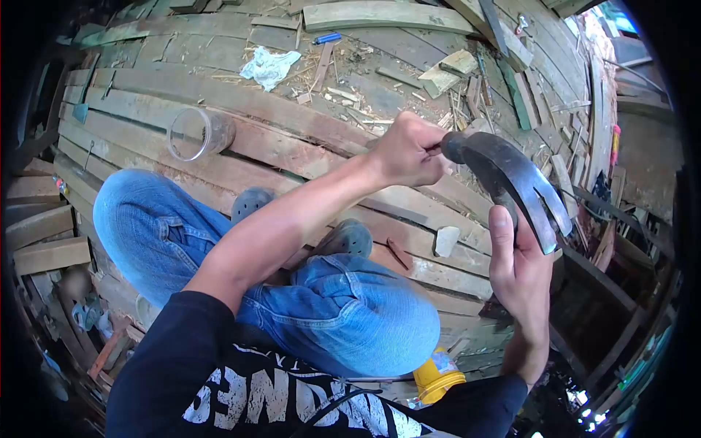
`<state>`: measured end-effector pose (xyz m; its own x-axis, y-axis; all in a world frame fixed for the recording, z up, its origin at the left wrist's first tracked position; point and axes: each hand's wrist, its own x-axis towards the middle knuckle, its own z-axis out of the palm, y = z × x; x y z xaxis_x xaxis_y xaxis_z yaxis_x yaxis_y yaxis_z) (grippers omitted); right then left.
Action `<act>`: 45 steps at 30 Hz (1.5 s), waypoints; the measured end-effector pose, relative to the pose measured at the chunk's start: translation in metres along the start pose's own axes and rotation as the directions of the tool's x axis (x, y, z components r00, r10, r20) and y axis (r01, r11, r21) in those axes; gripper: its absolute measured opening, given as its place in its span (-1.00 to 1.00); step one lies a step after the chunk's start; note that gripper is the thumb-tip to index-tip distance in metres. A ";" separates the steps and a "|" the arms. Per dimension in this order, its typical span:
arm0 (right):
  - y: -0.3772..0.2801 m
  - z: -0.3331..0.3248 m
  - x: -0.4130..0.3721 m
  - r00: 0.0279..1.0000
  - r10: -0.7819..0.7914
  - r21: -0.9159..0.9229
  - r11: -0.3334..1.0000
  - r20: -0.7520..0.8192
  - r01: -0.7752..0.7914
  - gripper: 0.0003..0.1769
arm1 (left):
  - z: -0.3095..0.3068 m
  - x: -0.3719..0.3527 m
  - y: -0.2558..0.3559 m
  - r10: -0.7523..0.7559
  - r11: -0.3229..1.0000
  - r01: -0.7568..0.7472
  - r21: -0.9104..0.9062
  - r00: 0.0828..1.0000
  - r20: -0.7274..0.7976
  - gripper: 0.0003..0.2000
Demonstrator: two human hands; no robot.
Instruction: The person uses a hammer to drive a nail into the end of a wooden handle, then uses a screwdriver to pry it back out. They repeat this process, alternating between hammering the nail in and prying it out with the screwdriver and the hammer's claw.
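Note:
In my right hand (520, 259) is a claw hammer (507, 164), gripped by its handle with the thumb laid along it just below the head. The worn dark metal head is raised in front of me, its split claw pointing down to the right. My left hand (412, 150) is closed and held up at the hammer's striking face, which is right beside the fingers. A thin dark sliver shows between those fingers and the face; I cannot tell what it is. Wooden planks (314, 157) lie below both hands.
A clear plastic tub (201, 133) lies tipped on the planks. Beyond it are a white cloth (270, 67), a blue lighter-like object (327, 38) and scattered wood offcuts (447, 73). A yellow bucket (438, 376) stands by my right side. Dark gaps run between some boards.

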<state>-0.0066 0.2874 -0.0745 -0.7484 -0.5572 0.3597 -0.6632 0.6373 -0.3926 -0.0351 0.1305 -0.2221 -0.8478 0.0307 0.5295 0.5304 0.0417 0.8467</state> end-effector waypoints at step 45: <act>-0.006 -0.013 -0.001 0.994 0.097 0.036 0.994 0.056 -0.099 -0.56 | 0.002 0.000 0.001 -0.006 0.998 0.005 -0.062 1.000 -0.026 -0.74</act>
<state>-0.0017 0.2915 -0.0611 -0.8087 -0.5217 0.2719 -0.5856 0.6696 -0.4569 -0.0349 0.1328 -0.2213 -0.8509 0.0041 0.5253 0.5251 -0.0198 0.8508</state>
